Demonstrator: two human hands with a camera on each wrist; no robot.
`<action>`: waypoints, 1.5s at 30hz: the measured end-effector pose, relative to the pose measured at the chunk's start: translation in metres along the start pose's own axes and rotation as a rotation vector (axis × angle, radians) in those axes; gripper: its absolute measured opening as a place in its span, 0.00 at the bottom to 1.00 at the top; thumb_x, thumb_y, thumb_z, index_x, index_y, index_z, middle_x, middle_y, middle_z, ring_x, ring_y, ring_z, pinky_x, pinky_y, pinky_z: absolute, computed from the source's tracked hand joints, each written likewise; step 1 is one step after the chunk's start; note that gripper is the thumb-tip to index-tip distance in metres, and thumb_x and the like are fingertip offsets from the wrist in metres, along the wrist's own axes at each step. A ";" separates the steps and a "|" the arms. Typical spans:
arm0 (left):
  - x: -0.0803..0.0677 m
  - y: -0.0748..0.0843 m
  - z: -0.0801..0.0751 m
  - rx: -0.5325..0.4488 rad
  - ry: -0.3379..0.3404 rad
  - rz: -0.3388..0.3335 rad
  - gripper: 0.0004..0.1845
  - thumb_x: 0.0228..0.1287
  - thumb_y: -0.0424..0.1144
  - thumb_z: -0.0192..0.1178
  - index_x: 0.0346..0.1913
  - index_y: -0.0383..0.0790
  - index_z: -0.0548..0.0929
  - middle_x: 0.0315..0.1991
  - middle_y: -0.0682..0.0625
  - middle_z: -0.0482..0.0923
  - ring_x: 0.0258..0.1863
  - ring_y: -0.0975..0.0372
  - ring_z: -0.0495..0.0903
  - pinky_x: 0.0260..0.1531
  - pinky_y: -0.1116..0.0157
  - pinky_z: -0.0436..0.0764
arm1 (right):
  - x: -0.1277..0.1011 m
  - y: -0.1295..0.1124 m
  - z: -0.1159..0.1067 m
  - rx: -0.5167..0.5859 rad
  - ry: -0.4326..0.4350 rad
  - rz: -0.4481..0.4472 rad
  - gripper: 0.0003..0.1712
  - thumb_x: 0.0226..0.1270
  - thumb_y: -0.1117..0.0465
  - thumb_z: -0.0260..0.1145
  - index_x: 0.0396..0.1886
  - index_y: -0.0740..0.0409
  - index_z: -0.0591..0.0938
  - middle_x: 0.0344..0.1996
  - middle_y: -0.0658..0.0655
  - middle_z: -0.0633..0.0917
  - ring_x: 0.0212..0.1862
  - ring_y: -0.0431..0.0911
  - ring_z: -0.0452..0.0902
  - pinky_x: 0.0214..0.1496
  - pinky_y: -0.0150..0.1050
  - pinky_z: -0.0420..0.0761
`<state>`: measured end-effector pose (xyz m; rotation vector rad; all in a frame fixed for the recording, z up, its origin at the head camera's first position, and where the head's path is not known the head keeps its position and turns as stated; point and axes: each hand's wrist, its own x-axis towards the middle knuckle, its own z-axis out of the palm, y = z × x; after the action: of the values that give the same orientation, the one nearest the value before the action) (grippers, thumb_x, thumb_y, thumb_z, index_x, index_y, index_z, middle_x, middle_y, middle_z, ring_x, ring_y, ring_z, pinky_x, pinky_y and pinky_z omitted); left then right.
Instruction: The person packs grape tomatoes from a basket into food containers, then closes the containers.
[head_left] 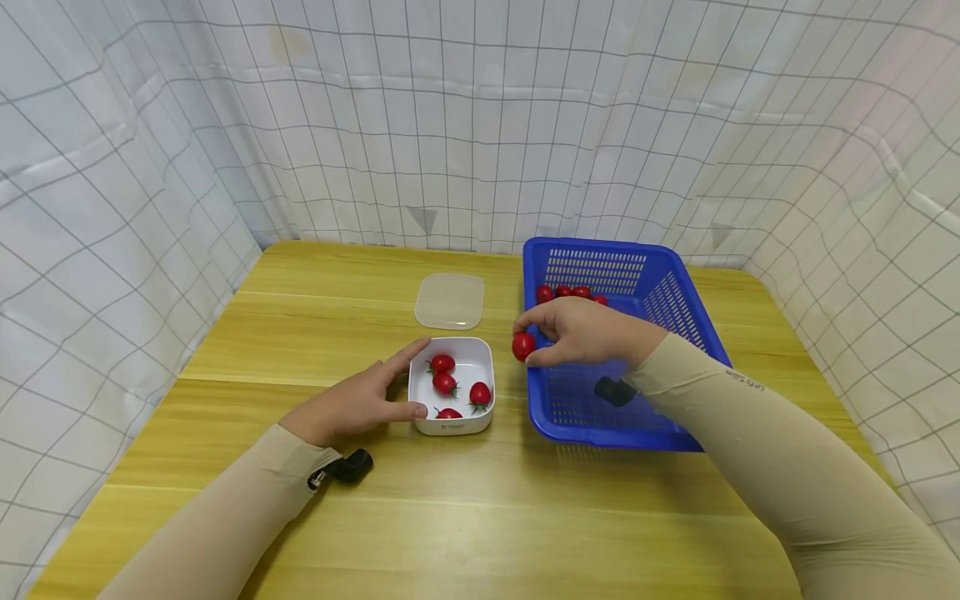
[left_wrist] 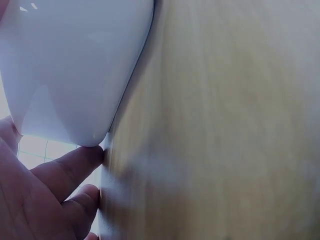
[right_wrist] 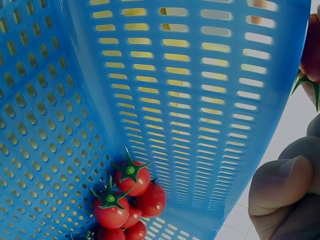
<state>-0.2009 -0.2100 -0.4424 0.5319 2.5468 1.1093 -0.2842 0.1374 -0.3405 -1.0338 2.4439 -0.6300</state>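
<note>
My right hand (head_left: 581, 332) pinches a cherry tomato (head_left: 522, 347) between thumb and fingers, over the left rim of the blue basket (head_left: 534, 392). In the right wrist view that tomato (right_wrist: 311, 70) shows at the right edge, its green stem just outside the basket wall. A white square box (head_left: 453, 427) holds several tomatoes (head_left: 444, 383). Spread around the box's left side, my left hand (head_left: 360, 400) has its thumb at the near corner and fingers at the far corner. The left wrist view shows fingertips (left_wrist: 92, 154) right at the box wall (left_wrist: 75, 75).
More tomatoes (right_wrist: 132, 200) lie in the basket, bunched at its far left corner. A translucent lid (head_left: 450, 301) lies flat on the wooden table (head_left: 360, 533) behind the box. White gridded curtains (head_left: 480, 125) hang around the table.
</note>
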 end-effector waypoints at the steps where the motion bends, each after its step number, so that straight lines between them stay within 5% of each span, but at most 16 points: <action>1: 0.000 0.000 0.000 -0.001 0.000 0.001 0.55 0.66 0.58 0.71 0.86 0.63 0.47 0.85 0.44 0.55 0.82 0.42 0.57 0.78 0.35 0.58 | 0.000 0.000 0.000 0.002 0.000 -0.004 0.24 0.67 0.54 0.76 0.61 0.52 0.85 0.20 0.46 0.74 0.24 0.41 0.70 0.25 0.31 0.67; 34: 0.001 0.000 0.001 -0.025 -0.001 0.003 0.56 0.65 0.58 0.72 0.86 0.63 0.46 0.85 0.44 0.54 0.83 0.43 0.56 0.79 0.37 0.58 | 0.002 -0.006 -0.001 -0.036 -0.007 -0.003 0.27 0.67 0.52 0.76 0.64 0.51 0.84 0.17 0.44 0.69 0.23 0.40 0.68 0.25 0.33 0.67; 45: 0.002 -0.002 0.001 -0.041 -0.004 0.025 0.56 0.66 0.55 0.72 0.87 0.55 0.47 0.85 0.43 0.53 0.83 0.43 0.55 0.80 0.37 0.56 | 0.004 -0.007 0.001 -0.020 -0.031 -0.006 0.27 0.67 0.54 0.75 0.64 0.54 0.84 0.17 0.45 0.67 0.23 0.40 0.65 0.25 0.33 0.65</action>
<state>-0.2032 -0.2097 -0.4448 0.5566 2.5150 1.1646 -0.2822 0.1299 -0.3383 -1.0512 2.4257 -0.5885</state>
